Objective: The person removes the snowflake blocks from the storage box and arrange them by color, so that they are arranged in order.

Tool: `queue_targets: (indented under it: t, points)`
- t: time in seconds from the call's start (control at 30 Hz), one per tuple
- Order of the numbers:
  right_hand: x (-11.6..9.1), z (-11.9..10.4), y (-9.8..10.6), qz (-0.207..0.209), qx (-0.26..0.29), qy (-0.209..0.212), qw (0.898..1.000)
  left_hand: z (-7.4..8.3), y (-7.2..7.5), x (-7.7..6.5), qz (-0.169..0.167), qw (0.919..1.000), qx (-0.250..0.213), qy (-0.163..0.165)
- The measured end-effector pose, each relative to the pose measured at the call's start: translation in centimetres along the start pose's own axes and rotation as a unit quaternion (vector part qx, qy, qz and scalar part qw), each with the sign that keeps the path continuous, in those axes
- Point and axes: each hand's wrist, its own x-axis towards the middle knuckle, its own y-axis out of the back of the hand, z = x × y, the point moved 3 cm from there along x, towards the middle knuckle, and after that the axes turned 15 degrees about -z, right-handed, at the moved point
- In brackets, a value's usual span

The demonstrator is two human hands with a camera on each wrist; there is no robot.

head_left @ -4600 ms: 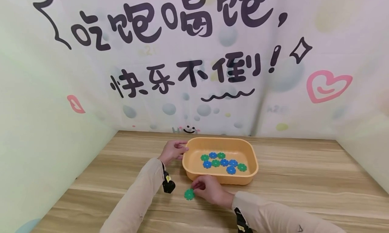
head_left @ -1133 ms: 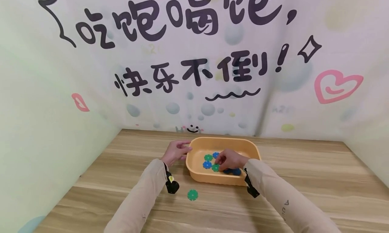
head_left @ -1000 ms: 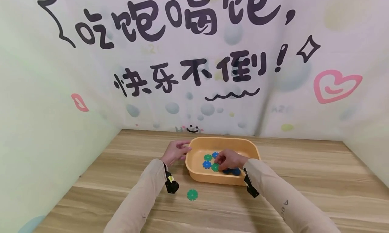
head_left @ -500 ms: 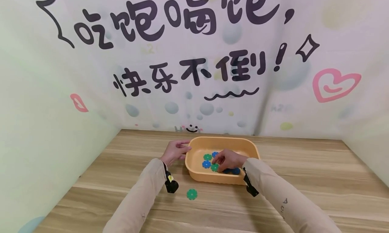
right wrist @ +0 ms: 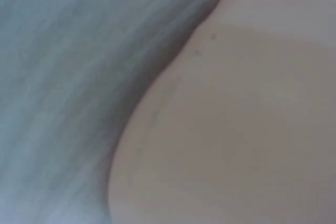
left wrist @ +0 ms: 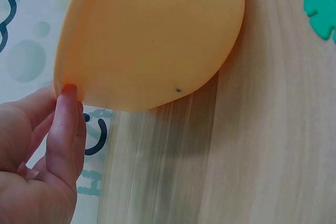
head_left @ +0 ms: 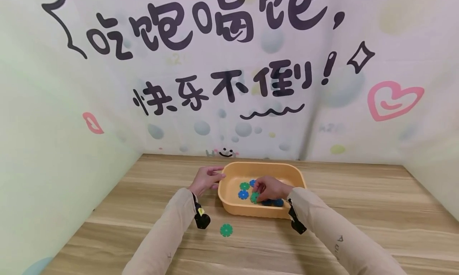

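An orange plastic tub (head_left: 247,210) stands on the table with several green and blue notched snowflake discs in it. My left hand (head_left: 205,180) pinches the tub's left rim; in the left wrist view, its fingers (left wrist: 64,135) are at the edge of the tub wall (left wrist: 157,35). Inside the tub, my right hand (head_left: 271,188) pinches a green snowflake disc (head_left: 254,197), which looks slightly tilted. That hand hides part of the blue discs (head_left: 277,203) beneath it. One green snowflake disc (head_left: 226,230) lies flat on the table in front of the tub.
The wood-grain table (head_left: 358,211) runs back to a printed white curtain (head_left: 201,107) with black lettering. A pale wall (head_left: 53,147) bounds the left side. Only blurred tub wall (right wrist: 226,129) and table surface show in the right wrist view.
Earlier my right hand laid a green disc on the table and then moved into the tub. In the last half second, the green disc at its fingertips has tilted up slightly. My left hand stays at the rim.
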Motion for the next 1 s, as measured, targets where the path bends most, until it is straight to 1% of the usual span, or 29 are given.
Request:
queue_targets:
  t: [0.17,0.3,0.5,0.67,0.73,0.83,1.0]
  points:
    - [-0.3,-0.1,0.0,0.014,0.012,0.013,1.000,-0.3,0.1,0.0,-0.001,1.0000,-0.002,0.000]
    - [-0.9,-0.7,-0.1,0.026,0.014,0.025,0.999,-0.4,0.0,0.1,-0.001,1.0000,-0.005,0.002]
    - [-2.1,-2.4,-0.1,0.051,-0.013,0.044,0.998,-0.4,0.0,0.0,0.001,0.9999,-0.009,0.007]
    - [-3.4,-4.3,0.6,0.076,0.008,0.070,0.995,-0.3,0.1,0.0,0.005,0.9999,-0.009,0.005]
    - [-3.8,-4.8,0.8,0.075,0.016,0.079,0.994,-0.3,0.1,0.0,0.005,1.0000,-0.007,0.004]
    - [-4.2,-5.5,0.5,0.068,0.011,0.086,0.994,-0.2,0.2,0.0,0.005,0.9999,-0.010,0.008]
    - [-4.8,-6.3,-0.8,0.043,0.014,0.108,0.993,-0.2,0.1,0.1,0.003,0.9999,-0.011,0.009]
